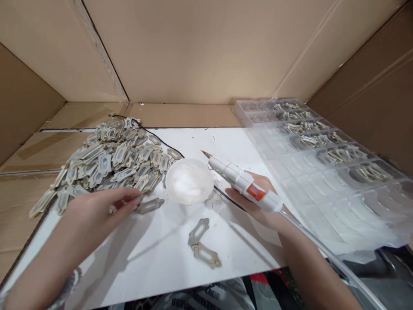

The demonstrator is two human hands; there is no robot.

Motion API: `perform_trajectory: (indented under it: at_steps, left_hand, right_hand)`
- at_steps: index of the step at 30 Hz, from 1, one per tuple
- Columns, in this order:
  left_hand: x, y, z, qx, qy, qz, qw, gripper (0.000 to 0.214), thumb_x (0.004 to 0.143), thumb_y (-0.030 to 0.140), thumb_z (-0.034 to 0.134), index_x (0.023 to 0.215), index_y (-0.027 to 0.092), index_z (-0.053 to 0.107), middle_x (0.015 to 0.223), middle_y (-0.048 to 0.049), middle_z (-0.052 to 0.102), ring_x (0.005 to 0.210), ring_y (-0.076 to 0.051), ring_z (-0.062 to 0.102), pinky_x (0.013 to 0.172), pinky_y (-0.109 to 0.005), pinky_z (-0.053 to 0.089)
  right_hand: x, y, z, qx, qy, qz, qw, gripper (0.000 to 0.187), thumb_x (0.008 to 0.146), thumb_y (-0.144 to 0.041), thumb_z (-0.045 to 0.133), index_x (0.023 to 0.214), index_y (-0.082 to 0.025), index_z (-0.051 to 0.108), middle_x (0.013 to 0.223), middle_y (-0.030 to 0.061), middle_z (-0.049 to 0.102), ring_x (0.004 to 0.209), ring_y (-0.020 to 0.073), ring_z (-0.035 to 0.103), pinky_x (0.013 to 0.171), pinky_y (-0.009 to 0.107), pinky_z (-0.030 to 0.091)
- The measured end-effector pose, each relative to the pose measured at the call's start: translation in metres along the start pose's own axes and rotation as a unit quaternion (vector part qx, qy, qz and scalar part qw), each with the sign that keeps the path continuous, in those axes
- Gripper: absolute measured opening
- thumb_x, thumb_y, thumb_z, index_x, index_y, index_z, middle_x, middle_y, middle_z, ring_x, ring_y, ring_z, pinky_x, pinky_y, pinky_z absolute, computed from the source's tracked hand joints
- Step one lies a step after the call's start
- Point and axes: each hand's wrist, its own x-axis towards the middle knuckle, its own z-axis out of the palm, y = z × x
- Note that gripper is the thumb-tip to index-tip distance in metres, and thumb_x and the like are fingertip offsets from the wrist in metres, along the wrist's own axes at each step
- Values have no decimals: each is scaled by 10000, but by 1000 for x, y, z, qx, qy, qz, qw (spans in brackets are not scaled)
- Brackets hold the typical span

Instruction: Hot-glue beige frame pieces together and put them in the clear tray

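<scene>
My right hand (258,202) is wrapped round a white hot glue gun (238,178) with an orange switch; a long clear glue stick runs out of its rear. Its brass tip points up and left, beyond the rim of a small white bowl (190,183) with white material inside. Thumb and forefinger of my left hand (112,211) pinch the end of a flat, open-centred metal connector piece (151,206) low over the white board. Behind that hand spreads a heap of similar metal pieces (119,159). Two more pieces (204,255) lie touching each other in front of the bowl.
A clear plastic tray (300,181) with compartments stands at the right, several of them holding metal pieces. A black cord (161,140) passes behind the bowl and under the glue gun. Cardboard walls (200,51) enclose the back and sides of the white board (155,275).
</scene>
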Motion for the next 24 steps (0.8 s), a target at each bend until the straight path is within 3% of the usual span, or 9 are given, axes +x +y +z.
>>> perform_trajectory:
  at_steps: [4, 6, 9, 11, 17, 19, 22, 24]
  left_hand:
    - [-15, 43, 29, -54, -126, 115, 984, 199, 837, 419, 598, 850, 299, 756, 769, 7, 763, 606, -175, 681, 548, -234, 430]
    - [-21, 65, 44, -25, -153, 164, 974, 105, 841, 316, 631, 858, 271, 724, 741, 6, 739, 630, -181, 678, 569, -239, 429]
    - [-25, 91, 60, 60, -169, 180, 967, 16, 843, 247, 677, 854, 238, 672, 779, -25, 731, 726, -238, 702, 620, -280, 462]
    - [-26, 102, 69, 103, -168, 183, 963, 69, 824, 201, 692, 871, 225, 647, 838, -53, 738, 800, -274, 716, 680, -321, 503]
    - [-30, 114, 85, 128, -159, 196, 959, 240, 777, 28, 586, 921, 221, 591, 794, -58, 709, 802, -253, 713, 697, -309, 532]
    - [-32, 115, 81, 78, -167, 214, 959, 272, 731, 40, 624, 925, 227, 592, 786, -34, 705, 752, -237, 707, 629, -285, 524]
    - [-29, 113, 60, -134, -159, 225, 952, 325, 705, 104, 683, 988, 254, 626, 816, 20, 716, 675, -167, 692, 578, -229, 520]
    - [-19, 110, 41, -269, -120, 197, 935, 343, 729, 163, 707, 1044, 293, 669, 827, 37, 724, 684, -137, 699, 636, -210, 559]
  right_hand:
    - [0, -3, -2, 7, -6, 10, 1000, 398, 962, -274, 567, 664, -232, 306, 640, -43, 356, 520, 112, 352, 512, 277, 281]
    - [-1, -5, -2, 12, -3, 12, 1000, 397, 956, -260, 573, 665, -231, 305, 644, -45, 349, 520, 110, 347, 518, 280, 278]
    - [0, -8, -3, 20, 3, 25, 999, 429, 971, -339, 581, 666, -232, 299, 639, -44, 341, 524, 115, 345, 522, 286, 276]
    - [0, -9, -4, 24, 7, 39, 999, 443, 976, -397, 579, 669, -233, 307, 637, -43, 342, 531, 119, 352, 523, 287, 278]
    - [-1, -7, -4, 24, 10, 38, 999, 392, 951, -326, 575, 671, -235, 316, 632, -36, 354, 550, 132, 376, 531, 289, 287]
    - [-1, -5, -3, 25, 17, 41, 999, 377, 933, -298, 580, 667, -237, 319, 632, -32, 365, 564, 139, 396, 537, 290, 296]
    - [-1, -2, -3, 35, 28, 53, 998, 371, 922, -292, 577, 653, -238, 327, 626, -31, 378, 575, 141, 410, 550, 293, 315]
    - [0, -2, -5, 43, 31, 73, 996, 370, 915, -311, 571, 644, -238, 330, 623, -32, 381, 570, 137, 399, 550, 294, 322]
